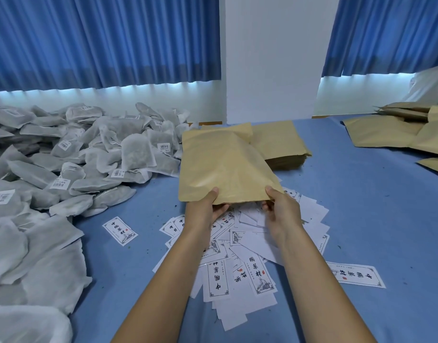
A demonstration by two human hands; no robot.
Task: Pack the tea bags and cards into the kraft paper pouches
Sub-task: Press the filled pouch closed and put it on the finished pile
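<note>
I hold the flat tan kraft paper pouch by its near edge. My left hand and right hand each pinch it, thumb on top, fingers beneath. Its long axis points away from me. Scattered white printed cards lie under both hands.

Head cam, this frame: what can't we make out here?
All head view.
Held pouch contents: hidden by its own paper wall.
Fingertips of left hand and right hand: tucked under the pouch.
Tea bag pile: cut off by left edge; labels too small to read.
Loose pouches far right: cut off by right edge.
Cards: some covered by pouch and forearms.
</note>
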